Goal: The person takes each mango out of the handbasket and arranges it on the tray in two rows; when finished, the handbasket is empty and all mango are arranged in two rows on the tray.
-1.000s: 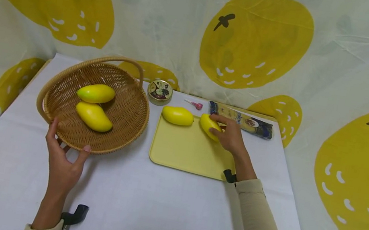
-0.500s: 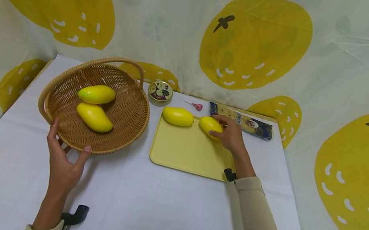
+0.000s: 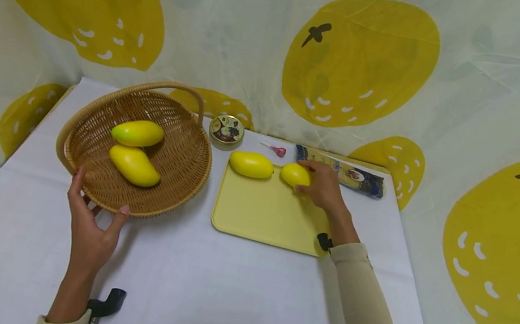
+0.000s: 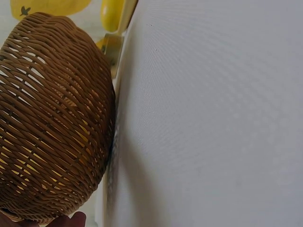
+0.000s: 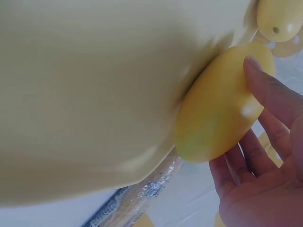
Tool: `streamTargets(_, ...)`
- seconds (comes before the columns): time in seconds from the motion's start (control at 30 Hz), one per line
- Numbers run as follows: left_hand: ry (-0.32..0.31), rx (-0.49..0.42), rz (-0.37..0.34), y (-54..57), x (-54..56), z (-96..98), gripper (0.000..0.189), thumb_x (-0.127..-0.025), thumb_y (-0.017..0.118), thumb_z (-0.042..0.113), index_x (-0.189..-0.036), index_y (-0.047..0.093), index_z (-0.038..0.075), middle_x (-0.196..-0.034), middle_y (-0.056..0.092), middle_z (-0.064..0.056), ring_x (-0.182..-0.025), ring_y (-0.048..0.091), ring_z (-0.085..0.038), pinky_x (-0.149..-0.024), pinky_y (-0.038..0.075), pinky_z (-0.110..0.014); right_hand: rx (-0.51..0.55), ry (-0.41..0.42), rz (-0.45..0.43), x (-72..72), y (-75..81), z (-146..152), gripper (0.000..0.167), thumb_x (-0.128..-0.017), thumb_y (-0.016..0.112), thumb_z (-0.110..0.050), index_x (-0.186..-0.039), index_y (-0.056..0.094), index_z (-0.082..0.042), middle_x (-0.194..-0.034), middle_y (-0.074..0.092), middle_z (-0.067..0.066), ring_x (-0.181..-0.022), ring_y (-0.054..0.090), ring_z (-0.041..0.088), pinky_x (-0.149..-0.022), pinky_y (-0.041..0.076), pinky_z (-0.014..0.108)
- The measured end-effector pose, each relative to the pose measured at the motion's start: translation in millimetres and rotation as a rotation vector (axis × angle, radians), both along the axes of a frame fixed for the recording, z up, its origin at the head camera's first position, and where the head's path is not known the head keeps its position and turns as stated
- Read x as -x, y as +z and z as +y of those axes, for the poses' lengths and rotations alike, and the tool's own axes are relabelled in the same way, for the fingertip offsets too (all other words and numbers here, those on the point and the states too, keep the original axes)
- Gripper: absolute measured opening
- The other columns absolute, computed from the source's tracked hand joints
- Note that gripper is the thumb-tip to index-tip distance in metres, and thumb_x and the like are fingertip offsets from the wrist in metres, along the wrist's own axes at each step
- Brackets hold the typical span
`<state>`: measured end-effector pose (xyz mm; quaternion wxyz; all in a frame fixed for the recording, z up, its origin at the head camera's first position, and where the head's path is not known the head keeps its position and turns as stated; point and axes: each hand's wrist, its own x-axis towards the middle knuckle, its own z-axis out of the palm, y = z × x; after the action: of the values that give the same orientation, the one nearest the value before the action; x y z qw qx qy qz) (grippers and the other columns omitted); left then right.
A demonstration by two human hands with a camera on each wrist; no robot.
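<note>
My left hand (image 3: 92,240) grips the near-left rim of a wicker basket (image 3: 179,183), thumb and fingers spread along the edge. Two yellow mangoes lie inside: an upper mango (image 3: 138,133) with a greenish tip and a lower mango (image 3: 135,166). On the yellow tray (image 3: 271,215), my right hand (image 3: 325,187) holds a mango (image 5: 225,104) near the back right edge, thumb on one side and fingers on the other. Another mango (image 3: 251,165) rests at the tray's back left corner. In the left wrist view the basket's woven side hides most of the left hand.
Behind the tray lie a round tin (image 3: 226,132), a pink lollipop (image 3: 277,150) and a long blue-and-clear packet that looks like pasta (image 3: 360,179). A fruit-print cloth (image 3: 242,21) hangs behind the white-covered table (image 3: 197,289).
The mango at my right hand has turned a little on the tray, and the hand has shifted slightly with it. My left hand stays on the basket rim.
</note>
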<state>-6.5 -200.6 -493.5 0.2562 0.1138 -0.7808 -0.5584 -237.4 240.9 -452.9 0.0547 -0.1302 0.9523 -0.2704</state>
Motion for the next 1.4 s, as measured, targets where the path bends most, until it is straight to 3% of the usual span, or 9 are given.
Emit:
streamTargets(0.43,0.005,0.012,-0.004,1.1,0.8,-0.1,0.104,-0.089,0.075,0.006,-0.17,0.013,0.026,-0.178,0.012,0.004,-0.15,0.034,-0.033,-0.113,0.037,-0.026,0.01,0.008,0.053,-4.6,5.1,-5.7,0.068,-0.083,0.089,-0.005,-0.146,0.065,-0.011,-0.154,0.06,0.016,-0.148,0.046,0.042,-0.125,0.032,0.06)
streamTargets(0.63,0.006,0.002,-0.01,3.7,0.2,0.6,0.104,-0.089,0.075,0.005,-0.17,0.014,0.026,-0.177,0.013,0.007,-0.151,0.034,-0.032,-0.114,0.037,-0.029,0.064,0.013,0.095,-13.5,25.0,-18.9,0.064,-0.087,0.088,-0.011,-0.146,0.065,-0.016,-0.154,0.06,0.012,-0.142,0.052,0.039,-0.116,0.042,0.059)
streamTargets(0.77,0.007,0.0,-0.004,3.6,0.5,0.5,0.105,-0.088,0.076,0.004,-0.171,0.013,0.025,-0.177,0.013,0.005,-0.151,0.034,-0.033,-0.115,0.036,-0.029,0.088,0.035,0.143,-21.2,43.3,-34.5,0.065,-0.086,0.09,-0.016,-0.146,0.066,-0.021,-0.154,0.061,0.009,-0.144,0.051,0.036,-0.118,0.04,0.058)
streamTargets(1.1,0.001,-0.004,0.016,2.9,1.2,1.9,0.105,-0.088,0.076,0.004,-0.17,0.014,0.024,-0.177,0.014,0.003,-0.148,0.035,-0.034,-0.112,0.038,-0.027,0.318,0.118,0.284,-43.3,72.6,-83.6,0.062,-0.08,0.094,-0.012,-0.138,0.072,-0.02,-0.143,0.07,0.002,-0.137,0.058,0.026,-0.118,0.043,0.047)
streamTargets(1.4,0.0,-0.01,0.004,2.8,0.7,2.0,0.105,-0.088,0.076,0.006,-0.17,0.014,0.026,-0.177,0.014,0.003,-0.148,0.036,-0.033,-0.112,0.037,-0.026,0.437,0.23,0.33,-56.4,76.1,-127.9,0.063,-0.081,0.094,-0.017,-0.139,0.071,-0.018,-0.139,0.071,0.001,-0.133,0.062,0.022,-0.112,0.049,0.042)
